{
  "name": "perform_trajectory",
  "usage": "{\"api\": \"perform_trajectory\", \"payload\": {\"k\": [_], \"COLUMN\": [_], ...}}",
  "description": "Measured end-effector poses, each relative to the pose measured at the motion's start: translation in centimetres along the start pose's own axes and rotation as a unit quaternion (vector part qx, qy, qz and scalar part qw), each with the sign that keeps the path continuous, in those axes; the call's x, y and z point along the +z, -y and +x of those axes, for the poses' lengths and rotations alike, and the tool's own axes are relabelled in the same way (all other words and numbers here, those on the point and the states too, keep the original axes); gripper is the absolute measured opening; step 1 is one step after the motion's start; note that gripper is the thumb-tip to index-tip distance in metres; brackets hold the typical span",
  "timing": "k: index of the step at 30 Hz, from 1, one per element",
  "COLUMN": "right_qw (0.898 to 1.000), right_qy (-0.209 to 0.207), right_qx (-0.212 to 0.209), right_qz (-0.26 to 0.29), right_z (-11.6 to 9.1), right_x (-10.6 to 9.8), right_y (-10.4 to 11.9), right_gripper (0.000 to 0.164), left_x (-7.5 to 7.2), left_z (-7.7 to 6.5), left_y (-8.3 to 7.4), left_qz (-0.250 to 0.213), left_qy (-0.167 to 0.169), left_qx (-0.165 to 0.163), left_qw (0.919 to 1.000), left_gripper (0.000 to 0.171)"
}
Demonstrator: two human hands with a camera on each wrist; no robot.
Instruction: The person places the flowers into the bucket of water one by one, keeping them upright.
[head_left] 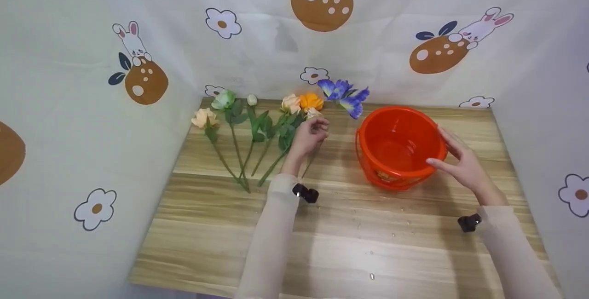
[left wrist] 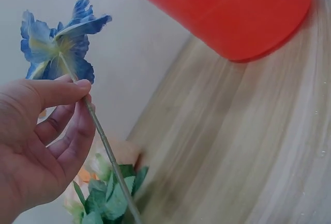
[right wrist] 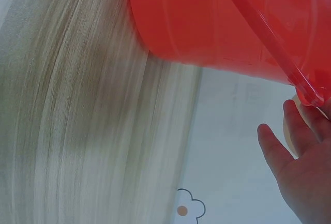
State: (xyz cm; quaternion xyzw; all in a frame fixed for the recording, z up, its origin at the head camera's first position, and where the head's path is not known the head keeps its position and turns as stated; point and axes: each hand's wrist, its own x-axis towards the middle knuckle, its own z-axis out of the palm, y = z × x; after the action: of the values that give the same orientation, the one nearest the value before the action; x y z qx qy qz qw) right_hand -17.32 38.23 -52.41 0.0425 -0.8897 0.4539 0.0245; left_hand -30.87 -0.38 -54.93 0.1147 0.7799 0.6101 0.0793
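Between thumb and fingertips my left hand (left wrist: 51,125) pinches the thin green stem (left wrist: 108,151) of an iris, just below its blue-purple bloom (left wrist: 62,43). In the head view the iris (head_left: 344,95) leans over the back of the table, close left of an orange-red bucket (head_left: 400,175). The bucket stands upright, its inside (head_left: 395,138) bare and its handle hanging down. At its right side my right hand (head_left: 462,163) touches the rim, thumb and fingers spread. The right wrist view shows its straight fingers (right wrist: 297,131) near the handle joint (right wrist: 309,95).
Several artificial flowers lie at the back left: a peach rose (head_left: 205,118), a pale green bloom (head_left: 224,100), a white bud (head_left: 251,100) and an orange flower (head_left: 311,101). Water drops (head_left: 372,276) dot the wooden table (head_left: 207,244). Printed cloth (head_left: 257,55) walls in the back and sides.
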Motion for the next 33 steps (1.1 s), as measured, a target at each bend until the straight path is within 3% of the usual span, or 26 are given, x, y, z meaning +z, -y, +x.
{"api": "perform_trajectory", "payload": {"k": [4, 13, 21, 33], "right_qw": [1.0, 1.0, 1.0, 1.0], "right_qy": [-0.004, 0.001, 0.003, -0.006], "right_qx": [-0.009, 0.005, 0.009, -0.008], "right_qz": [-0.003, -0.004, -0.001, 0.007], "right_z": [0.2, 0.1, 0.0, -0.2], "right_x": [-0.1, -0.1, 0.0, 0.0], "right_y": [-0.3, 0.0, -0.1, 0.0], "right_gripper": [0.084, 0.085, 0.085, 0.084], "left_x": [0.0, 0.2, 0.2, 0.4], "left_z": [0.0, -0.3, -0.6, -1.3], "left_y": [-0.7, -3.1, -4.6, -7.4], "left_qz": [0.021, 0.004, 0.032, -0.024], "left_qy": [-0.005, -0.015, -0.023, -0.061], "left_qx": [0.027, 0.044, 0.083, 0.142], "left_qw": [0.9994, 0.9989, 0.9958, 0.9877], "left_gripper": [0.029, 0.029, 0.024, 0.023]}}
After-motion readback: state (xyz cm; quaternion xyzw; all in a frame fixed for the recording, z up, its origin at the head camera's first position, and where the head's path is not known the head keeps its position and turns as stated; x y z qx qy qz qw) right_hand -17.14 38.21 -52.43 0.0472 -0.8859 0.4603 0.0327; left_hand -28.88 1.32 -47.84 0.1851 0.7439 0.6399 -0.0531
